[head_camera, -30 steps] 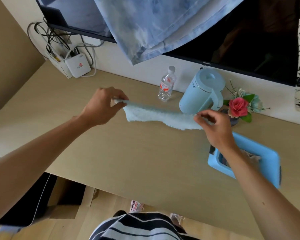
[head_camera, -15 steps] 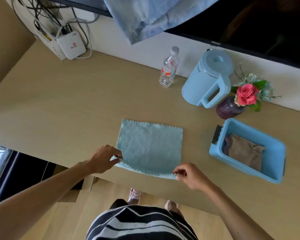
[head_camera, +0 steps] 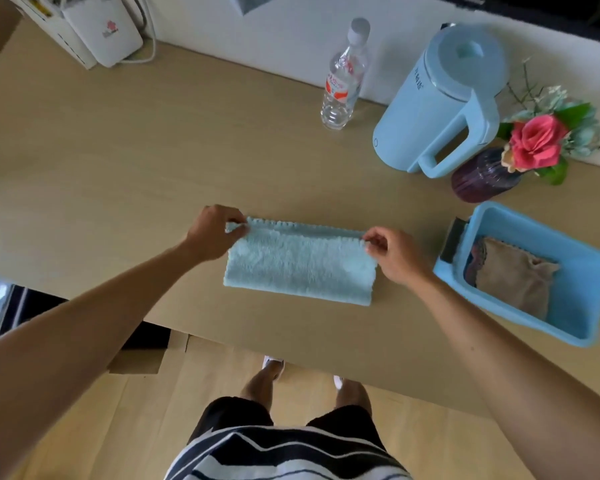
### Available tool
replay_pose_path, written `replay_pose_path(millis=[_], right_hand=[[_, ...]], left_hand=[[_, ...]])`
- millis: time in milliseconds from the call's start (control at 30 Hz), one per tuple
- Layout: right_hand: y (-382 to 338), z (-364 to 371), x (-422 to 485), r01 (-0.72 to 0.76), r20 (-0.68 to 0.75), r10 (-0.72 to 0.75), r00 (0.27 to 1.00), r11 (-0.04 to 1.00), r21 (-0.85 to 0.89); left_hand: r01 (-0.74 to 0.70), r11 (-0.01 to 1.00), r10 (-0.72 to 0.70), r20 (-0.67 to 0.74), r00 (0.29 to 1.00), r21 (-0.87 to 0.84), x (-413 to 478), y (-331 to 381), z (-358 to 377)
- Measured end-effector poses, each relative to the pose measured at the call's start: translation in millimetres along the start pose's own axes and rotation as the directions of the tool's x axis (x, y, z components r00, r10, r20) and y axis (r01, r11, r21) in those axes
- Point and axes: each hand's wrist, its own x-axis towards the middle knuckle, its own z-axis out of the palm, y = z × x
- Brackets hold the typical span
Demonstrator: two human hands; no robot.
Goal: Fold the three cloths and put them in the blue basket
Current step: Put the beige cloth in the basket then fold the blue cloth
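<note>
Both hands, left hand (head_camera: 215,233) and right hand (head_camera: 394,252), pinch the cloth (head_camera: 298,268) far corners; long axis left-right, basket (head_camera: 582,271) right, nearer right hand.

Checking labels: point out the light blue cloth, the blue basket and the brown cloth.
light blue cloth (head_camera: 298,268), head view, middle of folded top layer
blue basket (head_camera: 584,282), head view, bare inner floor
brown cloth (head_camera: 513,275), head view, centre
</note>
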Motion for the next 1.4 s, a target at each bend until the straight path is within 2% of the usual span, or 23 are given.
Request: replay_pose_path(millis=[233, 300, 367, 433, 467, 533, 567, 633, 700, 800, 967, 1100, 1167, 1233, 1300, 1400], right_hand=[[13.8, 10.3, 33.5, -0.073, -0.024, 0.072, 0.997, 0.996, -0.049], [16.7, 13.6, 35.2, -0.093, -0.071, 0.087, 0.994, 0.991, -0.094], [17.6, 18.8, 33.2, -0.080, -0.191, 0.039, 0.981, 0.974, -0.212], [12.9, 25.8, 28.4, 0.005, -0.274, -0.104, 0.956, 0.941, -0.340], [7.9, 30.7, 25.8, 0.075, -0.262, -0.185, 0.947, 0.922, -0.379], [-1.9, 43.1, 20.0, 0.226, -0.159, -0.310, 0.937, 0.889, -0.397], [-6.3, 50.7, 17.1, 0.278, -0.096, -0.337, 0.936, 0.880, -0.386], [-9.4, 65.6, 11.0, 0.315, 0.030, -0.329, 0.944, 0.871, -0.377], [-5.4, 76.3, 5.2, 0.307, 0.104, -0.290, 0.951, 0.858, -0.412], [5.9, 79.5, -3.1, 0.292, 0.110, -0.273, 0.956, 0.835, -0.466], [12.7, 83.5, -32.5, 0.163, 0.015, -0.180, 0.984, 0.844, -0.510], [1.0, 95.6, -67.0, 0.023, -0.043, -0.053, 0.998, 0.857, -0.515], [-3.9, 103.1, -85.2, -0.007, -0.039, -0.015, 0.999, 0.863, -0.504], [-5.7, 111.7, -104.4, 0.001, 0.003, 0.001, 1.000, 0.872, -0.490], [-4.8, 119.1, -119.2, 0.036, 0.062, -0.007, 0.998, 0.875, -0.484], [0.6, 124.7, -128.3, 0.087, 0.106, -0.040, 0.994, 0.865, -0.494]], left_hand=[[0.079, 0.995, -0.080, 0.016, 0.997, 0.053, 25.5, -5.8, 22.3], [0.096, 0.994, -0.096, 0.007, 0.995, 0.048, 30.1, -13.9, 27.8], [0.057, 0.986, -0.044, -0.085, 0.995, 0.157, 31.1, -20.1, 31.8], [-0.040, 0.946, 0.096, -0.159, 0.983, 0.321, 25.8, -14.2, 38.3], [-0.117, 0.914, 0.183, -0.138, 0.973, 0.389, 21.0, -6.7, 43.1], [-0.282, 0.835, 0.314, 0.012, 0.949, 0.473, 7.7, 9.1, 59.5], [-0.335, 0.806, 0.331, 0.099, 0.939, 0.488, 1.6, 11.8, 72.3], [-0.332, 0.806, 0.265, 0.203, 0.943, 0.490, -11.1, 11.7, 95.5], [-0.293, 0.833, 0.208, 0.224, 0.952, 0.469, -21.9, 5.4, 112.6], [-0.327, 0.825, 0.255, 0.213, 0.943, 0.461, -25.0, -4.0, 118.6], [-0.489, 0.695, 0.357, 0.338, 0.871, 0.526, 5.3, -12.9, 98.9], [-0.503, 0.641, 0.394, 0.314, 0.864, 0.579, 13.5, 14.7, 82.0], [-0.562, 0.613, 0.505, 0.272, 0.819, 0.555, -2.7, 29.9, 87.3], [-0.667, 0.569, 0.598, 0.314, 0.737, 0.481, -29.1, 34.9, 100.7], [-0.731, 0.562, 0.610, 0.402, 0.682, 0.387, -54.8, 30.3, 112.1], [-0.741, 0.575, 0.554, 0.501, 0.664, 0.346, -77.1, 17.7, 120.5]])
